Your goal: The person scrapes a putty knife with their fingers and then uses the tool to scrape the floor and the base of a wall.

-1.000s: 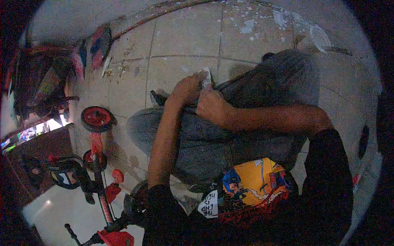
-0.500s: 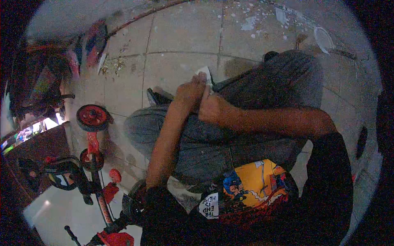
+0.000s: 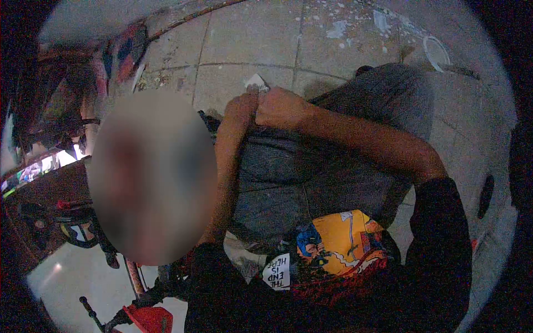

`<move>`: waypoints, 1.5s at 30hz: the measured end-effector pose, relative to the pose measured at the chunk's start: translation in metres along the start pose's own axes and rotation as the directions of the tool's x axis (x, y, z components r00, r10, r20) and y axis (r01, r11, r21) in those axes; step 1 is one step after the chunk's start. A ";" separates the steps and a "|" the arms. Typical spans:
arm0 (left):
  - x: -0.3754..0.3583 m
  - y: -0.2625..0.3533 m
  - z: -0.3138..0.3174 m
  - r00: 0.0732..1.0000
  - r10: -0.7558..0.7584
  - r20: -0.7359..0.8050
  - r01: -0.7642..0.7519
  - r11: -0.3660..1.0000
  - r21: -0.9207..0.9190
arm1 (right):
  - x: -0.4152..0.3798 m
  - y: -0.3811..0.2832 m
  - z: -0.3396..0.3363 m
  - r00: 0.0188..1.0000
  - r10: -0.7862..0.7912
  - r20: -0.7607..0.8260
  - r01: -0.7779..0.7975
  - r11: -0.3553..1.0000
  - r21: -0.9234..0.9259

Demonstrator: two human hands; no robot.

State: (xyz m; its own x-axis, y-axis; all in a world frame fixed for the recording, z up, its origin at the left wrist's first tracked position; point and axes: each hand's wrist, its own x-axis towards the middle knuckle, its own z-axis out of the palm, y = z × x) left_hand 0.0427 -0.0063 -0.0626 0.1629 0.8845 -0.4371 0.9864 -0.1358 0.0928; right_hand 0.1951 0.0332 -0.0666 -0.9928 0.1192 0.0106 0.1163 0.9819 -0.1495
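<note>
A small white piece (image 3: 256,82), perhaps paper or cloth, sticks up from between the fingers of both hands above the tiled floor. My left hand (image 3: 242,105) is closed, its fingertips on the lower edge of the piece. Pressed against it on the right, my right hand (image 3: 280,108) is also closed with its fingers curled at the same piece. The hands meet just beyond my crossed legs in grey trousers (image 3: 333,155). Finger detail is dim and grainy.
A blurred oval covers the left middle. Below it are parts of a red and black wheeled toy (image 3: 150,318) on a white surface (image 3: 61,288). White spots and a pale ring (image 3: 437,54) mark the floor at the upper right. A dark object (image 3: 486,195) lies at the right.
Both hands have moved up and left with the white piece, the right hand now higher beside the left. A blurred oval now covers the toy's wheel area.
</note>
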 end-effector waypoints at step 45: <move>0.032 -0.034 0.049 0.946 0.085 -0.312 -0.098 0.995 -0.028 | 0.002 -0.001 0.004 0.943 0.133 -0.304 -0.215 0.943 -0.253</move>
State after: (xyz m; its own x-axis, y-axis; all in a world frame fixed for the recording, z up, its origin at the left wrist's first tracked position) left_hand 0.0152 0.0045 -0.1231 0.2305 0.9648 -0.1264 0.9646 -0.2095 0.1604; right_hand 0.1933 0.0316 -0.0700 -0.9124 0.2879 0.2908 0.3301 0.9378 0.1073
